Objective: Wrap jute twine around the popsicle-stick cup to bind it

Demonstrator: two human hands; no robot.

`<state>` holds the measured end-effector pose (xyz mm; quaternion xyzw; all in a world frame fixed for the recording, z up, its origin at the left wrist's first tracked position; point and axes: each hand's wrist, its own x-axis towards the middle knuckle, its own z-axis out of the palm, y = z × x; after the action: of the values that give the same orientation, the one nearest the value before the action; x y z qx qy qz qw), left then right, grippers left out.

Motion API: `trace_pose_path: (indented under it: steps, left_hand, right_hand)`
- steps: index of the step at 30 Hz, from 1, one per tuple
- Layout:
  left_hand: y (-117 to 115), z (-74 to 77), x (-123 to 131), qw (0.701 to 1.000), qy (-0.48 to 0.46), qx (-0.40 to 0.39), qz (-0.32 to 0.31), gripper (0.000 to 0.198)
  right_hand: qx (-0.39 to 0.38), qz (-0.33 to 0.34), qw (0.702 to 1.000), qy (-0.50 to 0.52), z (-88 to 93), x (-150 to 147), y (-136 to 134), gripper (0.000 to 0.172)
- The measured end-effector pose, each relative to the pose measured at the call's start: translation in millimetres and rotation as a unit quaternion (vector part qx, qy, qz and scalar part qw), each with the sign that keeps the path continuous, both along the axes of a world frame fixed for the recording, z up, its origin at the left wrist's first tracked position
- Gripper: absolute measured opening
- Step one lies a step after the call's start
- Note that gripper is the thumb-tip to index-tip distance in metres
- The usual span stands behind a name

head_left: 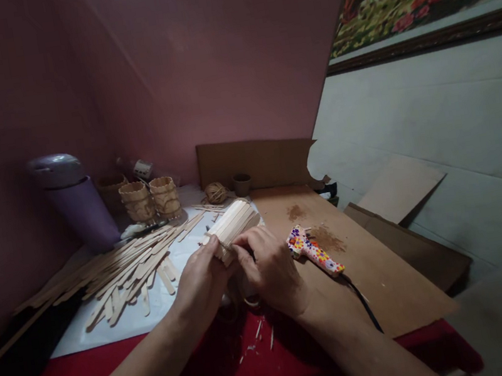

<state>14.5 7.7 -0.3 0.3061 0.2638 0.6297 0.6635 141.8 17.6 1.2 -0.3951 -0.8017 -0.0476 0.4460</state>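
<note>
My left hand (203, 278) is wrapped round the lower end of a cylinder of pale wooden craft sticks (234, 219), which lies tilted with its far end up and to the right. A thin cord of twine (222, 243) runs across the sticks near that lower end. At the same end, my right hand (267, 265) has thumb and forefinger pinched together on the twine; the fingertips partly hide it. Below the hands, a tan loop (252, 303) shows partly. A flower-patterned glue gun (314, 251) lies to the right of my right hand.
Loose craft sticks (135, 270) are spread over white paper (74, 333) at left. Behind stand two stick cups (165, 198), a purple bottle (77, 206), a twine ball (215, 193) and a small pot (241, 184). Cardboard (391, 293) covers the right; the glue gun's cord (364, 303) crosses it.
</note>
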Motion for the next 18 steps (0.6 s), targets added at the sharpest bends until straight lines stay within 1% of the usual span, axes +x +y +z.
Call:
trace_pose_path:
  steps: [3,7,10,14,18]
  left_hand:
    - [-3.0,-0.5,1.7,0.998,0.053,0.015,0.014,0.026]
    - [-6.4,-0.3,2.2,0.99,0.137,0.031,0.033,0.039]
    - [-7.7,-0.7,1.5,0.981,0.184,0.049,0.043,0.042]
    - [-8.7,-0.8,0.8,0.98,0.186,0.041,0.049,0.042]
    - [-7.2,-0.7,1.3,0.988,0.143,0.035,0.038,0.039]
  right_hand:
    - [-0.007,-0.008,1.0,0.027,-2.6,-2.2,-1.1,0.014]
    - [-0.042,-0.021,0.997,0.056,-4.5,-5.4,-2.9,0.012]
    - [-0.057,-0.026,0.996,0.061,-4.3,-6.8,-4.0,0.01]
    - [-0.04,-0.024,0.998,0.045,-5.5,-8.4,-4.5,0.012]
    - [0.001,-0.035,0.999,0.021,-7.8,-7.5,-0.2,0.013]
